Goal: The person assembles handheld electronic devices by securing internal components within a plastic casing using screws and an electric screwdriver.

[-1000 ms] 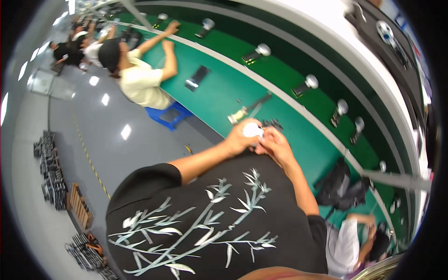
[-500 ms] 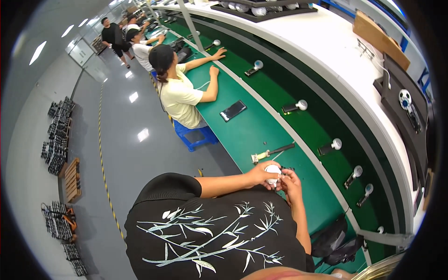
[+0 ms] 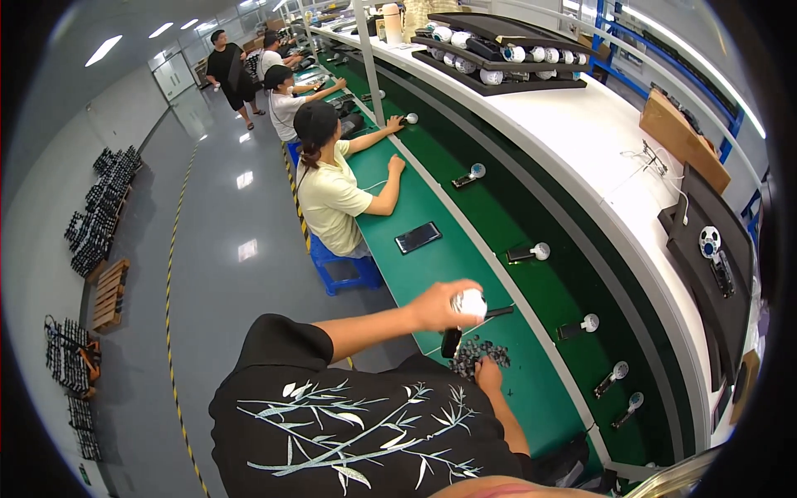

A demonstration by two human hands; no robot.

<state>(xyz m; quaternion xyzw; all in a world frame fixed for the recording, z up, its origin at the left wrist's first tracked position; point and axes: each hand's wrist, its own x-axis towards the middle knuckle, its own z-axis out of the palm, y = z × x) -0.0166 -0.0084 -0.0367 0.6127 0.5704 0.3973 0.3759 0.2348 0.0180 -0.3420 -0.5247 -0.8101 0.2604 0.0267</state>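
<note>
A device (image 3: 470,305) with a white ball head and black handle is held above the green desk (image 3: 535,402), the left hand's (image 3: 437,306) grip curled around its head. The right hand (image 3: 490,375) reaches into a pile of small dark pieces (image 3: 475,352); I cannot tell whether its grip holds any. Beyond lies a phone (image 3: 418,237).

This is looking like a factory assembly hall: beyond the grip of the left hand (image 3: 437,308), co-workers (image 3: 334,187) are sitting along a green bench (image 3: 535,402); right of that grip, a belt (image 3: 503,212) is bearing spaced devices (image 3: 525,253); far left, black stacks (image 3: 90,226) are standing near a wall (image 3: 124,116).
</note>
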